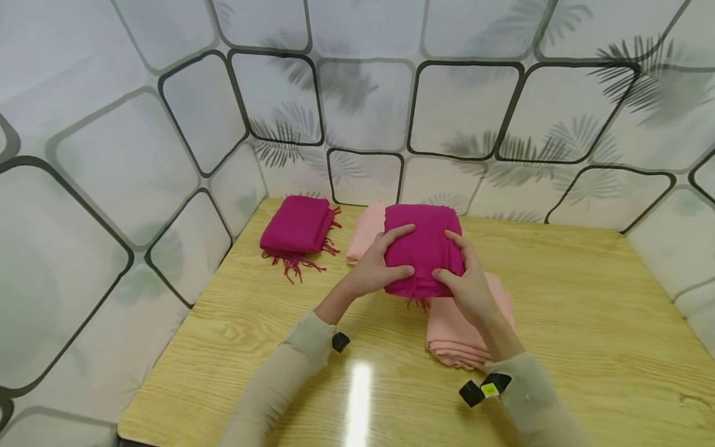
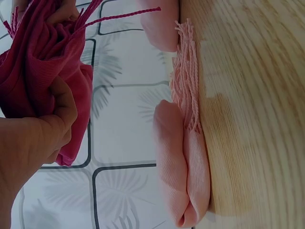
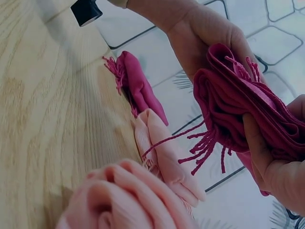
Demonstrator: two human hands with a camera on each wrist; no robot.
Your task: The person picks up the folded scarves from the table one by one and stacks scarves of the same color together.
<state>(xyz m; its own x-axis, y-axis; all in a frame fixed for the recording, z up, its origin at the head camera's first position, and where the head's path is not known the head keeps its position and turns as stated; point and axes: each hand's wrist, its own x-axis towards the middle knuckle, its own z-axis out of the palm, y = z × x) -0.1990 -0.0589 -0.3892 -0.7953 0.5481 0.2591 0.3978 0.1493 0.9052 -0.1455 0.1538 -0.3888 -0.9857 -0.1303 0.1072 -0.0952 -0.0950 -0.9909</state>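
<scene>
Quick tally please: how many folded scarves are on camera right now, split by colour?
Magenta scarves: 2, one held in both hands, one lying at the table's back left.
Pink scarves: 2, one by the wall, one under the right wrist.
Total: 4

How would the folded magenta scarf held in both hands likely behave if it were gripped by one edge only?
The magenta scarf would probably flop open: its layers bunch softly in the right hand. It looks light, sagging little between both hands. Its tassels dangle freely and might snag.
</scene>
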